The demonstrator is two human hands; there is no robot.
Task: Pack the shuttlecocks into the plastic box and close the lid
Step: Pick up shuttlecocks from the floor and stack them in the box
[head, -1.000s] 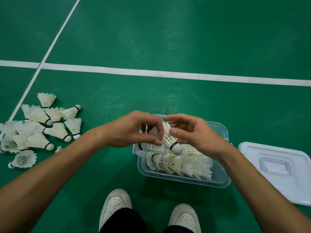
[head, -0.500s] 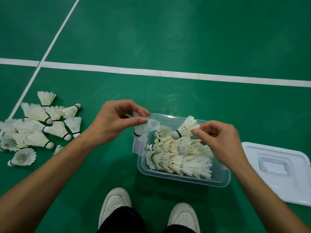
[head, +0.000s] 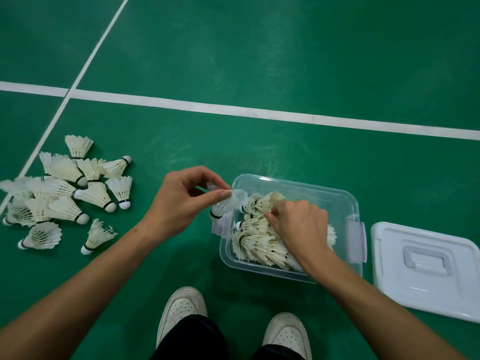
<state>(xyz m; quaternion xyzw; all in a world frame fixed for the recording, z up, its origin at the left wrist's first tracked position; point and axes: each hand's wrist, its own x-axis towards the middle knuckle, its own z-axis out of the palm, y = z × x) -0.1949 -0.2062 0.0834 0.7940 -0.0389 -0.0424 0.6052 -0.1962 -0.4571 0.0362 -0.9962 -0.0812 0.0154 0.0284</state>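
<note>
A clear plastic box (head: 348, 203) stands on the green floor, partly filled with white feather shuttlecocks (head: 255, 245) lying in rows. My left hand (head: 179, 201) hovers at the box's left rim, pinching a shuttlecock (head: 228, 203) by its feathers, cork end down. My right hand (head: 298, 224) is inside the box, fingers closed on the feathers of another shuttlecock (head: 262, 202) resting on the rows. A pile of loose shuttlecocks (head: 65, 193) lies on the floor to the left. The white lid (head: 426, 266) lies flat to the right of the box.
My two white shoes (head: 181, 307) stand just below the box. White court lines (head: 259, 113) cross the floor beyond it. The box has grey latches at its left and right ends (head: 355, 237).
My right hand has gone down into the box with its shuttlecock, laying it on the rows. My left hand has stayed by the left rim with its shuttlecock.
</note>
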